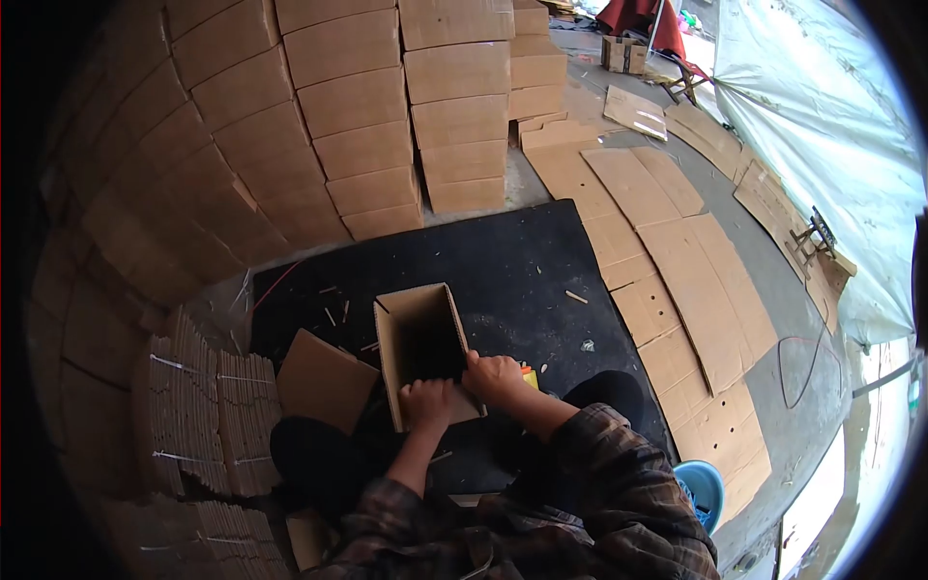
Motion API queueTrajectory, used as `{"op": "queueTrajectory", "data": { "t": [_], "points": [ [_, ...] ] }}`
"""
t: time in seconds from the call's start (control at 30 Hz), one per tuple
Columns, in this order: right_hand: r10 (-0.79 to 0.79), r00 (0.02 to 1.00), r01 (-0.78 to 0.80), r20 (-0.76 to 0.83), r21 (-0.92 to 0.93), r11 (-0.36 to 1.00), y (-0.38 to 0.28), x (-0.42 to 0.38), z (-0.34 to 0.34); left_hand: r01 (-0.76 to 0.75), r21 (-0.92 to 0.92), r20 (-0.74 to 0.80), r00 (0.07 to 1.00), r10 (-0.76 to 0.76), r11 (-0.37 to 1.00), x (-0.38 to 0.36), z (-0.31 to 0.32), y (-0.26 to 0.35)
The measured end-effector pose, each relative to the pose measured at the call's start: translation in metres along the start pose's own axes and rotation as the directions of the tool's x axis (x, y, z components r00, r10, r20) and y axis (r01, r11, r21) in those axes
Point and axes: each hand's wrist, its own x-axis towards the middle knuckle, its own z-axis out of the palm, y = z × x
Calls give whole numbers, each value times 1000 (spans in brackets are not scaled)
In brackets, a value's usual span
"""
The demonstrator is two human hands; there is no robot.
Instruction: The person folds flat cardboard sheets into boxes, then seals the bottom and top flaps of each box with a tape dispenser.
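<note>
An open-topped cardboard box (pixel 389 358) stands in front of me on a black mat (pixel 527 261), its inside dark. My left hand (pixel 426 402) is closed over its near edge, fingers curled over the rim. At the near right corner my right hand (pixel 496 377) grips the right wall, thumb side up. Partly behind my right wrist lies a small yellow and orange object (pixel 531 376) that I cannot make out. Left of the box, a flat cardboard piece (pixel 327 379) leans beside my knee.
Stacked cartons (pixel 353 97) rise like a wall behind the mat. Strapped bundles of flat cardboard (pixel 208 406) stand at my left. Flattened cardboard sheets (pixel 701 280) cover the floor on the right. A blue bucket (pixel 703 488) is near my right elbow. Small strips (pixel 577 297) litter the mat.
</note>
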Motion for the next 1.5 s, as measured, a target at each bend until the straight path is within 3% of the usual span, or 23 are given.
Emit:
{"op": "queueTrajectory", "data": {
  "t": [0.03, 0.1, 0.17, 0.23, 0.3, 0.33, 0.4, 0.47, 0.53, 0.6, 0.63, 0.7, 0.8, 1.0, 1.13, 1.23, 1.27, 1.33, 1.37, 1.4, 1.47, 1.5],
  "points": [
    [-10, 1000, 10, -23, -10, 1000, 0, 0, 2, 2, -4, 1, 1000, -2, 1000, 12, 34, -9],
    [-19, 999, 18, -38, -16, 1000, -2, 0, 4, 119, -322, 297, 955, -19, 939, 18, 80, -19],
    [-43, 999, 42, -24, -38, 998, -4, -2, 5, 166, -277, 369, 928, -55, 946, 18, 90, -14],
    [-55, 997, 53, -51, -48, 997, -6, -2, 6, 204, -224, 426, 900, -92, 953, 23, 62, -2],
    [-68, 994, 64, -80, -54, 996, -8, 0, 7, 128, -109, 284, 954, -93, 986, 23, 16, 11],
    [-47, 995, 43, -86, -48, 998, -9, 2, 8, 133, -106, 288, 953, -98, 985, 20, 11, 14],
    [-23, 996, 20, -85, -40, 999, -12, 1, 12, 45, -218, -37, 998, -54, 975, 15, 4, 18],
    [-9, 992, 3, -124, -50, 999, -10, 1, 12, -9, -326, -327, 939, -103, 945, 35, -11, 10],
    [-22, 994, 16, -110, -54, 998, -9, -1, 6, -19, -282, -504, 853, -131, 959, 74, -52, 9],
    [-37, 995, 33, -97, -47, 998, -10, -1, 6, -66, -159, -550, 834, -33, 985, 103, -85, 5],
    [-29, 994, 26, -101, -31, 999, -9, 1, 7, -58, -131, -430, 903, -5, 990, 113, -83, -1],
    [-15, 994, 14, -111, -17, 1000, -7, 1, 8, -119, -178, -343, 938, 51, 977, 115, -57, -10],
    [-40, 996, 38, -77, -22, 999, -5, -3, 11, -14, -220, -412, 908, -80, 975, 92, -49, -5],
    [-82, 994, 81, -76, -18, 997, -3, -6, 8, -63, -195, -546, 836, -55, 979, 106, -40, -28],
    [-16, 994, 16, -106, 0, 1000, -4, -7, 5, -68, -235, -634, 767, -100, 970, 117, -25, -29],
    [-38, 989, 36, -143, -17, 999, -4, -3, 9, -37, -363, -565, 803, -188, 931, 104, 4, -27],
    [-44, 988, 38, -151, -40, 998, -5, -1, 10, 47, -342, -429, 881, -200, 939, 103, 7, -29],
    [-44, 992, 39, -122, -41, 998, -10, -2, 9, 172, -511, -322, 870, -373, 842, 95, 15, -20],
    [-39, 992, 34, -120, -48, 998, -12, -1, 6, 139, -5, -126, 982, -139, 990, 78, 16, -22],
    [-38, 991, 31, -128, -55, 998, -12, 0, 4, 134, -10, -134, 982, -134, 991, 76, 19, -22],
    [-49, 991, 42, -121, -61, 997, -14, 1, 5, 115, -373, -107, 980, -166, 920, 88, 26, -24],
    [-66, 988, 57, -141, -67, 996, -15, 2, 6, 100, -375, -119, 981, -155, 921, 94, 28, -25]
  ]
}}
